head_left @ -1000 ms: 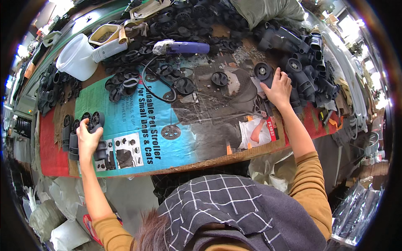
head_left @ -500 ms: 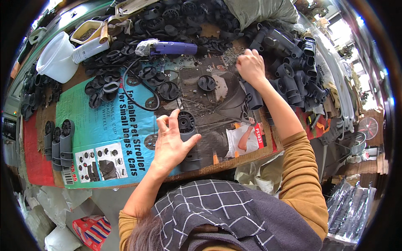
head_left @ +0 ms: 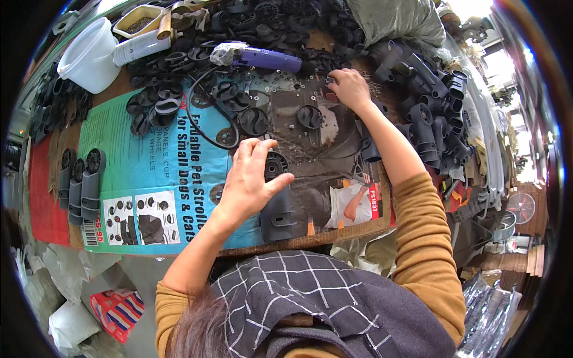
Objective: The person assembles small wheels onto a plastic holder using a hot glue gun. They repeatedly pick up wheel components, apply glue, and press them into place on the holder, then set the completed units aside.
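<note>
My left hand (head_left: pixel 250 176) lies over the left side of a dark grey plastic caster housing (head_left: pixel 277 215) with a round black spoked hub at its top. Its fingers are stretched and the thumb reaches across the lower hub; it does not wrap round the part. Farther off to the right, my right hand (head_left: pixel 352 89) has its fingertips pinched together by small loose metal pieces (head_left: pixel 377 88). Something tiny and shiny shows at the fingertips, too small to name. Two round black caps (head_left: pixel 310 117) lie on the cardboard between the hands.
A purple power tool (head_left: pixel 268 59) with a black cord lies beyond the hands. Black plastic parts (head_left: pixel 239 24) are heaped behind it, and grey tubular fittings (head_left: pixel 427 119) at right. Several finished-looking housings (head_left: pixel 89 185) stand at left. A white bucket (head_left: pixel 89 56) stands far left.
My right hand has shifted slightly left and nearer the small metal bits' edge. My left hand's fingers have straightened and drawn together beside the hub. The whole view has shifted a little.
</note>
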Demonstrator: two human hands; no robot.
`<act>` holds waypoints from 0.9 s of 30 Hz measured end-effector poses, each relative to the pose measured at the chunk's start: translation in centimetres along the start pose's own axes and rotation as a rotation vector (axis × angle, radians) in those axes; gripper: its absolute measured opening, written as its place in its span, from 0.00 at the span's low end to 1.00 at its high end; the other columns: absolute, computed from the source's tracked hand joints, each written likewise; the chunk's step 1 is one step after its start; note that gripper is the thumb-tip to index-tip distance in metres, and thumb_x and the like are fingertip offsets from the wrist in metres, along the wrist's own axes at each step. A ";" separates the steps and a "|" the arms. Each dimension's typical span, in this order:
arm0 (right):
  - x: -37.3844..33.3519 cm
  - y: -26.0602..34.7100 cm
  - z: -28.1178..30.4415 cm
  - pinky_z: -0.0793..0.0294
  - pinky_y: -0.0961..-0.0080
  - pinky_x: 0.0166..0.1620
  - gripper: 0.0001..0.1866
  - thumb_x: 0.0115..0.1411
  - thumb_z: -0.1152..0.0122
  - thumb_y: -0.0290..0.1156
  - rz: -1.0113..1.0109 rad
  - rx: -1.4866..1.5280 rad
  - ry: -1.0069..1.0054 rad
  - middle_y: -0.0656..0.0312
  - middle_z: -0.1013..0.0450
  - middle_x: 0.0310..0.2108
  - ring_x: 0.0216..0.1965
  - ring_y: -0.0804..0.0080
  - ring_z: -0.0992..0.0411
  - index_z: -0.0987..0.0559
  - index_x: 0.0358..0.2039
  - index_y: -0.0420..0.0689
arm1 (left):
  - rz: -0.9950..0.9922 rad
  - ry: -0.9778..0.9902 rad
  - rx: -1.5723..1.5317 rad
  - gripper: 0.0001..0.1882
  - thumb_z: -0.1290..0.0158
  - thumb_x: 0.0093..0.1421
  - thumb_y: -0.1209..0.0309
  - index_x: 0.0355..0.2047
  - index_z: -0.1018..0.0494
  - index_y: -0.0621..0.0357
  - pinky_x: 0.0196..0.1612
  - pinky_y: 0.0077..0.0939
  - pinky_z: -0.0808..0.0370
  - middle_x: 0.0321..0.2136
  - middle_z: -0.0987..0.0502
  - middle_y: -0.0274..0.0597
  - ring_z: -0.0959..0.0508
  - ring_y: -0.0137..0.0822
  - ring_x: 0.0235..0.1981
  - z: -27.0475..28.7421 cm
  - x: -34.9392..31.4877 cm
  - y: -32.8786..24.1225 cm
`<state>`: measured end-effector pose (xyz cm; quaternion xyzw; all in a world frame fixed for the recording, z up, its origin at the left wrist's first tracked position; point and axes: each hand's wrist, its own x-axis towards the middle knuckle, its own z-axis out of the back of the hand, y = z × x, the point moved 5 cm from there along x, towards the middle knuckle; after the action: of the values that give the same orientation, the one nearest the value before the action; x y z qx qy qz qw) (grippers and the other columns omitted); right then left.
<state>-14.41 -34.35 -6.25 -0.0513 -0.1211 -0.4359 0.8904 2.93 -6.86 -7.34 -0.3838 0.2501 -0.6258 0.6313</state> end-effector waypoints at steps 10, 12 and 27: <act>-9.5 11.3 5.0 0.29 0.83 0.34 0.11 0.58 0.40 0.29 -0.145 1.271 0.570 0.68 0.24 0.27 0.30 0.85 0.30 0.17 0.38 0.37 | -0.171 -0.247 -0.075 0.29 0.35 0.51 0.59 0.51 0.27 0.60 0.55 0.41 0.33 0.46 0.24 0.48 0.28 0.49 0.47 0.9 -0.2 -0.5; -11.3 13.2 5.6 0.29 0.84 0.36 0.11 0.59 0.40 0.27 -0.275 1.269 0.646 0.67 0.24 0.29 0.31 0.86 0.30 0.18 0.40 0.37 | -0.191 -0.219 -0.096 0.18 0.37 0.53 0.62 0.40 0.21 0.59 0.51 0.38 0.31 0.35 0.20 0.43 0.24 0.46 0.39 1.0 -0.2 -0.7; -12.1 18.0 4.6 0.27 0.62 0.42 0.12 0.51 0.37 0.24 0.398 0.621 0.169 0.55 0.26 0.32 0.37 0.56 0.28 0.21 0.38 0.41 | 0.045 -0.050 0.097 0.46 0.30 0.40 0.51 0.57 0.31 0.62 0.58 0.43 0.34 0.52 0.32 0.51 0.34 0.52 0.54 -0.2 -1.8 2.0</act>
<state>-8.20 -13.15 -4.71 0.2347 -0.1612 -0.1997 0.9376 3.86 -5.33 -9.37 -0.3625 0.2121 -0.6133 0.6689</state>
